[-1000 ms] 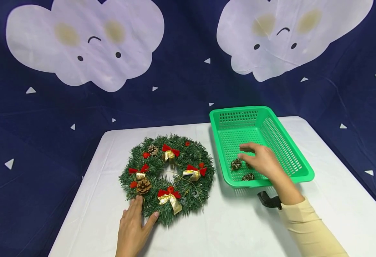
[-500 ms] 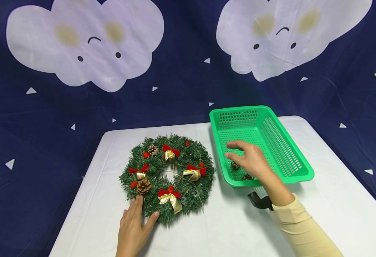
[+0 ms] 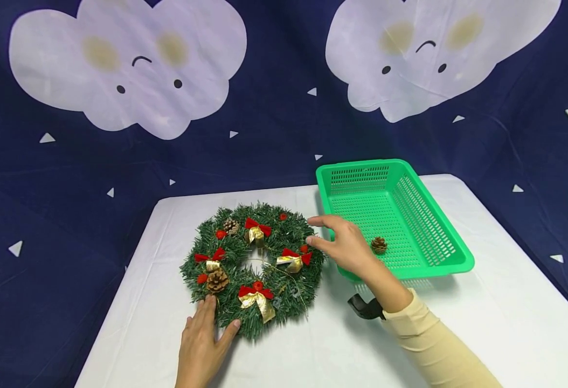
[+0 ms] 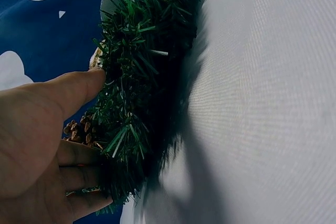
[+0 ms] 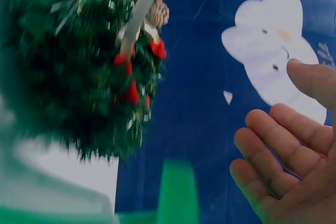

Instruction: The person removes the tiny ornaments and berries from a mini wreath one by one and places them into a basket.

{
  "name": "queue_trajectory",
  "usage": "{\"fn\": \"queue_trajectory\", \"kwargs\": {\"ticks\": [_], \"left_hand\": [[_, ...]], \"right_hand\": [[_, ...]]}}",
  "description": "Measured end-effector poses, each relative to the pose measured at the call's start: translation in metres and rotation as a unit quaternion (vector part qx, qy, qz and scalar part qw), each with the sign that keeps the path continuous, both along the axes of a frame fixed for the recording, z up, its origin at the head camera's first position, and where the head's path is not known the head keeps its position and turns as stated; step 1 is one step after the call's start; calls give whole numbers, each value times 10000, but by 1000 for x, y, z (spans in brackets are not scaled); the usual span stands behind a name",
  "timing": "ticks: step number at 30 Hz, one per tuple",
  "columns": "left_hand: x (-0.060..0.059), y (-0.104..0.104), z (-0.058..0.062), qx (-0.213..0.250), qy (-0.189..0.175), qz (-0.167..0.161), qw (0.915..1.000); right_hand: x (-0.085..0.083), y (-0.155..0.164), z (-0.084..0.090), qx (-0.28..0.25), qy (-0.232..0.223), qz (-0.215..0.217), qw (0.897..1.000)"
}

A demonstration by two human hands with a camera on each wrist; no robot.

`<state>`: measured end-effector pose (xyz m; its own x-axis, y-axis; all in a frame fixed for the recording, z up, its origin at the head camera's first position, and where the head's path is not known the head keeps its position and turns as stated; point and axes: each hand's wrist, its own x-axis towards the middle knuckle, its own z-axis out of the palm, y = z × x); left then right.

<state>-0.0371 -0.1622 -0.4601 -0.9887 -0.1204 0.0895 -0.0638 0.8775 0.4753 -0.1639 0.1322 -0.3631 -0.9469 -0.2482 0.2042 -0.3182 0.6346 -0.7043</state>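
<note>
A green Christmas wreath (image 3: pixel 284 285) lies on the white-covered table, decorated with red-and-gold bows (image 3: pixel 257 302), red berries and brown pine cones (image 3: pixel 217 281). My left hand (image 3: pixel 200 342) rests at its near-left edge, thumb and fingers extended against the foliage; the left wrist view shows the palm side of this hand (image 4: pixel 37 145) beside the wreath. At the wreath's right side hovers my right hand (image 3: pixel 344 245), its thumb and fingers apart and nothing between them. The right wrist view also shows that hand (image 5: pixel 294 156) holding nothing.
A green plastic basket (image 3: pixel 424 221) stands right of the wreath, partly behind my right hand. One pine cone (image 3: pixel 379 245) shows inside it. A dark blue backdrop (image 3: pixel 274 156) with white clouds hangs behind the table. A black strap piece (image 3: pixel 365 307) is at my right wrist.
My right hand has moved left, from over the basket to the wreath's right edge. A pine cone in the basket has come into sight behind it. My left hand and the wreath stay put.
</note>
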Motion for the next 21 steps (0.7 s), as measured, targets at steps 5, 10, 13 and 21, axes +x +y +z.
{"fn": "queue_trajectory", "kwargs": {"ticks": [5, 10, 13, 21], "left_hand": [[0, 0, 0, 9, -7, 5, 10000], [0, 0, 2, 29, -46, 19, 10000], [0, 0, 2, 36, -59, 24, 10000], [0, 1, 1, 39, -71, 32, 10000]], "right_hand": [[0, -21, 1, -30, 66, 178, 9998], [-1, -39, -2, -17, 209, 421, 9989], [-1, -48, -4, -15, 149, 520, 9985], [0, -67, -11, 105, 80, 593, 9982]]}}
